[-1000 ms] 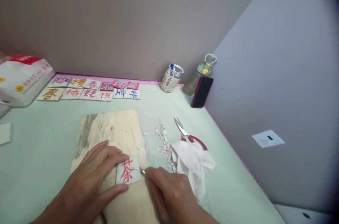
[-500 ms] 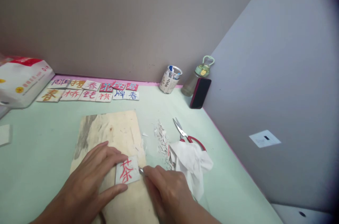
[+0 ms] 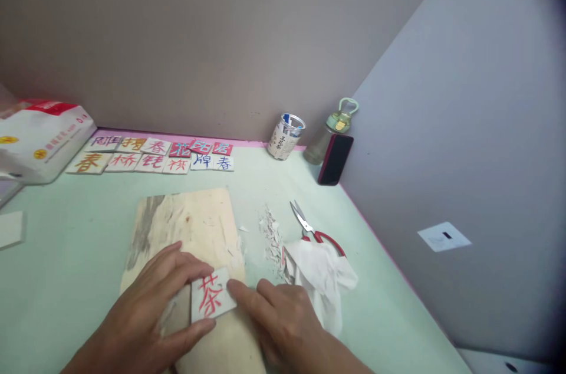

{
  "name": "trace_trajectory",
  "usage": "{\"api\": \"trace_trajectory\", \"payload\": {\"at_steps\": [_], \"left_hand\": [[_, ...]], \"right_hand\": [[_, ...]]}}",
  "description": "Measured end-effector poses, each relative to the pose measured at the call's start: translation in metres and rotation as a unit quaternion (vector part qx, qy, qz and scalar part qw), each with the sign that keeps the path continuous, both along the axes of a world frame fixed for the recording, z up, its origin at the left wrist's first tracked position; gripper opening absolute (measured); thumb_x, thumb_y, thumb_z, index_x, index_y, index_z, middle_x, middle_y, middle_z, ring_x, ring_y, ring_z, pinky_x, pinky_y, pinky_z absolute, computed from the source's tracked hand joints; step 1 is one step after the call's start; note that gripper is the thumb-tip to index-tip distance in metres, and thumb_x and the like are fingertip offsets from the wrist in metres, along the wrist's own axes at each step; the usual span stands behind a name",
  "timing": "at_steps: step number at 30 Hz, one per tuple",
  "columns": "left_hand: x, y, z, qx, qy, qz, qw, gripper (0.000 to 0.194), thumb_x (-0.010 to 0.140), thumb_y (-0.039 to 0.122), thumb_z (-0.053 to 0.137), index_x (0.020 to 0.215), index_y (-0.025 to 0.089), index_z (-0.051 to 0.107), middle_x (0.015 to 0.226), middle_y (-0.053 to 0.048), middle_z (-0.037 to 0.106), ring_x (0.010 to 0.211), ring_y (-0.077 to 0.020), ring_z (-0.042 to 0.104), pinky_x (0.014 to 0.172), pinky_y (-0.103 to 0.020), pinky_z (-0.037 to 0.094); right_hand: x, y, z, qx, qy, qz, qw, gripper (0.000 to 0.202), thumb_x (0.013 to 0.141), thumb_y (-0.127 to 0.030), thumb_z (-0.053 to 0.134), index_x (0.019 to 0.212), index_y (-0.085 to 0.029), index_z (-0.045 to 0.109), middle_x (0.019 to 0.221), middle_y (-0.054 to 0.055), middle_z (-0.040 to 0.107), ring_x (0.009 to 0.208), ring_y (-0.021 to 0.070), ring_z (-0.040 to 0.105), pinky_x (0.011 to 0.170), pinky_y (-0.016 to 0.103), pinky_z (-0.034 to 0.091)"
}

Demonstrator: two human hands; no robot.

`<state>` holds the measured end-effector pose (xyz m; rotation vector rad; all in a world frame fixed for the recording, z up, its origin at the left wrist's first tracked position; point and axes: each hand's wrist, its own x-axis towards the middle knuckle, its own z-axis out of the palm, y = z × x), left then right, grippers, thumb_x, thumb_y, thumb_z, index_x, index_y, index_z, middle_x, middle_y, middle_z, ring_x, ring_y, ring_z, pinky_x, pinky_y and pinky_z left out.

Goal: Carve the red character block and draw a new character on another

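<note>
A small white square tile with a red carved character [image 3: 213, 298] lies on a pale wooden board [image 3: 207, 215]. My left hand [image 3: 154, 294] pinches it, thumb at the near edge and fingers at the far edge. My right hand [image 3: 278, 315] is closed at the tile's right side, its index fingertip touching the right edge. A slim metal-tipped carving tool showed in it half a second ago; the fingers now hide it. Right of the board lie pale and reddish shavings [image 3: 270, 238].
Red-handled scissors [image 3: 316, 234] and a crumpled white cloth [image 3: 321, 279] lie right of the shavings. Several lettered tiles [image 3: 121, 163] stand in rows at the back. Behind are a can of pens [image 3: 283, 141], a bottle [image 3: 321, 144], a phone [image 3: 336, 160] and a white bag [image 3: 48, 144].
The tile has turned slightly and shifted a little nearer me. My right index finger has moved onto its right edge, and the metal tip is out of sight. The whole view has shifted slightly.
</note>
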<state>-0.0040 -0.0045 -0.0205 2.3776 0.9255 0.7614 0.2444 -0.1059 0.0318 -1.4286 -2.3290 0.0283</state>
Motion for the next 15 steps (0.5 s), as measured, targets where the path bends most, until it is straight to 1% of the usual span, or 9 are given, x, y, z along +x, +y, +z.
{"api": "trace_trajectory", "payload": {"at_steps": [1, 3, 6, 8, 11, 15], "left_hand": [[-0.001, -0.002, 0.0, -0.008, -0.007, 0.016, 1.0, 0.044, 0.088, 0.05, 0.069, 0.128, 0.034, 0.058, 0.13, -0.002, 0.065, 0.136, -0.0306, 0.053, 0.11, -0.044, 0.052], [-0.002, -0.007, 0.002, -0.036, -0.019, 0.024, 0.999, 0.043, 0.088, 0.05, 0.069, 0.126, 0.034, 0.057, 0.129, -0.002, 0.064, 0.131, -0.0297, 0.058, 0.102, -0.041, 0.057], [0.0, -0.011, 0.011, -0.083, -0.039, 0.001, 0.996, 0.038, 0.09, 0.044, 0.066, 0.125, 0.034, 0.055, 0.119, -0.001, 0.067, 0.116, -0.0254, 0.067, 0.089, -0.034, 0.062], [0.003, -0.013, 0.017, -0.093, -0.057, -0.002, 0.994, 0.036, 0.09, 0.042, 0.066, 0.124, 0.034, 0.055, 0.111, 0.0, 0.067, 0.106, -0.0239, 0.07, 0.084, -0.033, 0.063], [0.007, -0.015, 0.021, -0.1, -0.078, 0.009, 0.992, 0.036, 0.089, 0.04, 0.067, 0.121, 0.033, 0.055, 0.104, 0.0, 0.066, 0.098, -0.0231, 0.071, 0.081, -0.033, 0.063], [0.006, -0.017, 0.019, -0.11, -0.097, 0.014, 0.989, 0.039, 0.086, 0.043, 0.07, 0.121, 0.032, 0.056, 0.103, 0.0, 0.066, 0.094, -0.0223, 0.07, 0.079, -0.032, 0.063]], "right_hand": [[-0.002, -0.001, 0.001, 0.003, 0.018, -0.003, 1.0, 0.048, 0.097, -0.012, 0.039, 0.144, -0.017, 0.046, 0.075, 0.001, 0.062, 0.052, 0.0164, 0.055, 0.044, 0.03, 0.032], [-0.006, -0.003, 0.007, 0.011, 0.055, -0.015, 0.998, 0.045, 0.099, -0.01, 0.038, 0.142, -0.018, 0.049, 0.071, -0.001, 0.06, 0.051, 0.0148, 0.055, 0.044, 0.029, 0.032], [-0.012, -0.003, 0.017, 0.019, 0.106, -0.036, 0.994, 0.039, 0.102, -0.01, 0.038, 0.136, -0.019, 0.054, 0.067, -0.003, 0.058, 0.048, 0.0128, 0.053, 0.045, 0.026, 0.035], [-0.015, -0.003, 0.02, 0.019, 0.137, -0.04, 0.99, 0.037, 0.103, -0.011, 0.037, 0.134, -0.019, 0.056, 0.067, -0.003, 0.059, 0.047, 0.0123, 0.052, 0.045, 0.025, 0.037], [-0.017, -0.005, 0.017, 0.017, 0.169, -0.045, 0.984, 0.038, 0.103, -0.012, 0.036, 0.133, -0.019, 0.059, 0.067, -0.002, 0.061, 0.046, 0.0121, 0.051, 0.044, 0.023, 0.039], [-0.017, -0.011, 0.006, 0.005, 0.156, -0.061, 0.986, 0.041, 0.103, -0.015, 0.04, 0.138, -0.023, 0.061, 0.067, -0.001, 0.063, 0.048, 0.0123, 0.056, 0.048, 0.022, 0.045]]}}
